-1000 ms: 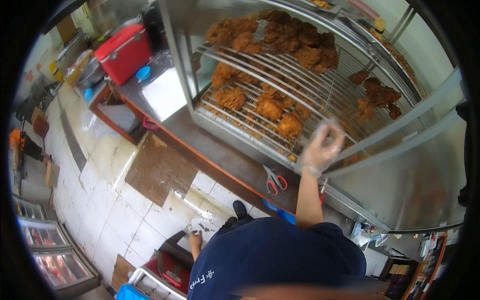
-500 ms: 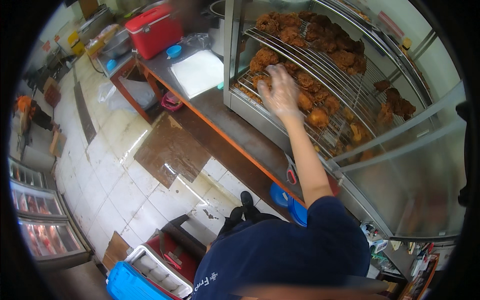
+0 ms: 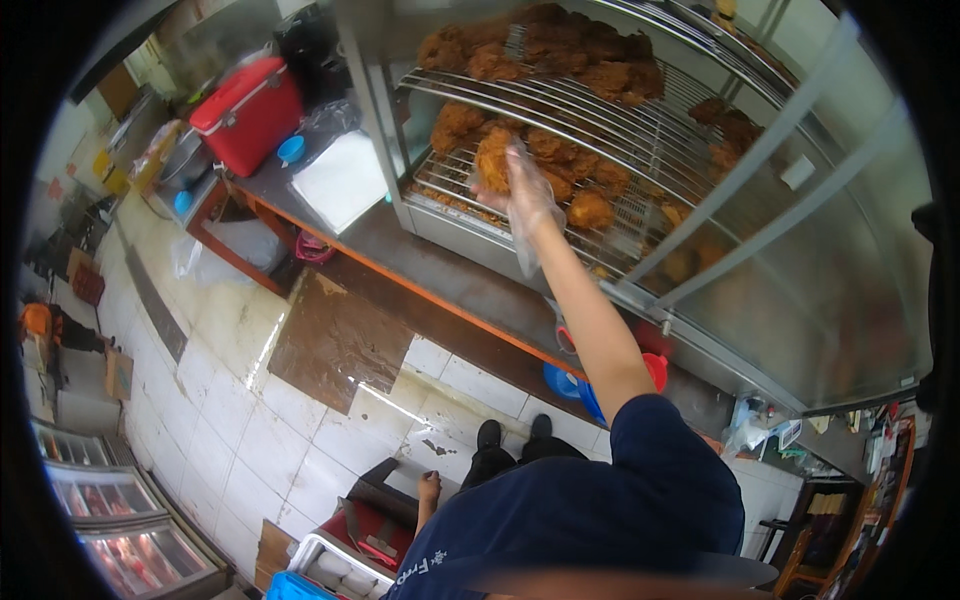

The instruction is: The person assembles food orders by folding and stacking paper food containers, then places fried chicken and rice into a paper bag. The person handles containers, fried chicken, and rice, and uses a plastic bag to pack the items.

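Right hand [image 3: 527, 192], nearer: clamped on fried piece [image 3: 493, 160] at the front edge of the lower rack [image 3: 632, 230], toward its left corner. Left hand [image 3: 429, 488]: well apart, curled; contents indeterminable.

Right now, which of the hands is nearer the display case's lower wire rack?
Right. The right hand is at the lower wire rack, gripping a fried chicken piece; the left hand hangs by the person's side, well away.

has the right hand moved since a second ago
Yes: the right hand has moved left, closer to the cabinet's left post.
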`<state>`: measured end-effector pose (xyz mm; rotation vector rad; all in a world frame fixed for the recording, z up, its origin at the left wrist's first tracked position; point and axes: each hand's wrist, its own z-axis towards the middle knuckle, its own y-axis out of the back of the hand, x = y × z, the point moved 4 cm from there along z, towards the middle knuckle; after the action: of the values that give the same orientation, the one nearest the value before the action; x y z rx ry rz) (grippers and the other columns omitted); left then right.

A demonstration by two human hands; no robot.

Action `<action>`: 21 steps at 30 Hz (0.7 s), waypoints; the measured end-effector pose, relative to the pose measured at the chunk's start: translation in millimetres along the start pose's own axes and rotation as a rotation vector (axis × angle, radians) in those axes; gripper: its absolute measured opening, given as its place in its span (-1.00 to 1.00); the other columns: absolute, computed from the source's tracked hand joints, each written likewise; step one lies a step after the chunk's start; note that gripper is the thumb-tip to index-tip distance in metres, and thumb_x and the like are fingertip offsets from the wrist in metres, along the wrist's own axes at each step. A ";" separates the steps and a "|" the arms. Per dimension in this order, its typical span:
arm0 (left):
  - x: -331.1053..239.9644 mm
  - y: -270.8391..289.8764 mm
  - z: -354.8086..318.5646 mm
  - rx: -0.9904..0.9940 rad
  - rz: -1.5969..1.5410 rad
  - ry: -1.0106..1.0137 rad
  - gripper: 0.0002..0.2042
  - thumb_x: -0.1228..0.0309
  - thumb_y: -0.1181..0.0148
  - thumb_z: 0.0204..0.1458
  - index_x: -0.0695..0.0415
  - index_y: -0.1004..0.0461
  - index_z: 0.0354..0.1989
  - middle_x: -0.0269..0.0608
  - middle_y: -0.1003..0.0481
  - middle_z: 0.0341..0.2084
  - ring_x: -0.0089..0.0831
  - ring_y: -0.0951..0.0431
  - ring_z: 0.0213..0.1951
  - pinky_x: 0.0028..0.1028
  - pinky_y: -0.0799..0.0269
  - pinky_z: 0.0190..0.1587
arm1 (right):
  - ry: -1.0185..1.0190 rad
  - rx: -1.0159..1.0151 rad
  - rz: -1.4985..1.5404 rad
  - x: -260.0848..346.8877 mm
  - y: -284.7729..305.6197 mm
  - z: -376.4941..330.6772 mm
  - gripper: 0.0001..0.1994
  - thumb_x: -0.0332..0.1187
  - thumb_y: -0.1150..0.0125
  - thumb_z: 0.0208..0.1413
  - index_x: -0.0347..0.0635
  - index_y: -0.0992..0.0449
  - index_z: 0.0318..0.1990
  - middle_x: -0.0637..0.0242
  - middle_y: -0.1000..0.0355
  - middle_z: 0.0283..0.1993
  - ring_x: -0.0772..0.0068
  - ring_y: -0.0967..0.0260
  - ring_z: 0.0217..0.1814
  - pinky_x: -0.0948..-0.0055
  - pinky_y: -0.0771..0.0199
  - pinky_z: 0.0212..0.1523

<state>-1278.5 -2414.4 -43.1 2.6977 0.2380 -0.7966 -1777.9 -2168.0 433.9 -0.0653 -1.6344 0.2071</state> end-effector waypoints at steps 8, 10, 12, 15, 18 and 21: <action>-45.8 -28.0 6.5 0.219 0.537 -0.231 -0.57 0.12 -0.12 0.09 0.36 -0.53 -0.23 -0.02 -0.58 -0.53 -0.23 -0.58 -0.48 -0.26 -0.46 -0.36 | -0.238 0.375 0.612 -41.7 79.9 -144.1 -0.37 0.04 -0.06 0.22 -0.13 -0.16 0.32 0.02 -0.39 0.16 -0.04 -0.53 -0.05 0.46 -0.69 -0.35; -54.0 -43.2 7.4 0.236 0.584 -0.249 -0.58 0.12 -0.12 0.09 0.34 -0.54 -0.26 0.00 -0.58 -0.53 -0.21 -0.59 -0.44 -0.24 -0.46 -0.33 | -0.296 0.368 0.746 -63.6 112.0 -208.5 -0.40 -0.03 -0.10 0.22 -0.09 -0.18 0.32 0.07 -0.37 0.20 -0.01 -0.49 0.06 0.28 -0.66 -0.18; -63.5 -66.9 7.0 0.277 0.660 -0.258 -0.58 0.11 -0.12 0.09 0.32 -0.54 -0.24 0.00 -0.58 -0.51 -0.20 -0.59 -0.41 -0.23 -0.46 -0.31 | -0.420 0.157 0.809 -96.4 150.6 -276.9 -0.45 -0.10 -0.10 0.23 -0.07 -0.18 0.32 0.13 -0.34 0.23 0.11 -0.32 0.27 0.08 -0.54 0.06; -74.7 -121.0 -3.6 0.366 0.815 -0.313 -0.59 0.11 -0.13 0.09 0.29 -0.54 -0.23 0.00 -0.58 -0.47 -0.19 -0.59 -0.37 -0.23 -0.46 -0.28 | -0.448 -0.059 0.869 -137.8 213.3 -396.6 -0.41 -0.06 -0.05 0.25 -0.09 -0.12 0.34 0.15 -0.33 0.23 0.19 -0.44 0.12 0.38 -0.63 -0.30; -75.6 -202.7 -26.4 0.484 0.988 -0.401 -0.60 0.10 -0.13 0.09 0.26 -0.54 -0.21 0.01 -0.58 -0.42 -0.19 -0.59 -0.33 -0.23 -0.46 -0.25 | -0.481 -0.267 0.898 -158.0 280.3 -518.6 -0.43 -0.04 -0.07 0.24 0.02 -0.13 0.34 0.11 -0.36 0.17 0.17 -0.48 0.01 0.53 -0.54 -0.39; -64.0 -293.0 -54.4 0.626 1.166 -0.510 -0.61 0.10 -0.14 0.08 0.23 -0.54 -0.19 0.02 -0.58 -0.38 -0.18 -0.59 -0.29 -0.22 -0.46 -0.22 | -0.318 -0.495 0.876 -154.6 337.4 -619.1 -0.40 0.04 -0.10 0.20 -0.08 -0.22 0.29 0.16 -0.41 0.13 0.24 -0.49 -0.04 0.54 -0.45 -0.33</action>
<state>-1376.5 -2125.8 -38.7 2.3021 -1.7366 -1.1530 -1178.9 -1804.1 261.0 -1.1870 -1.8495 0.4887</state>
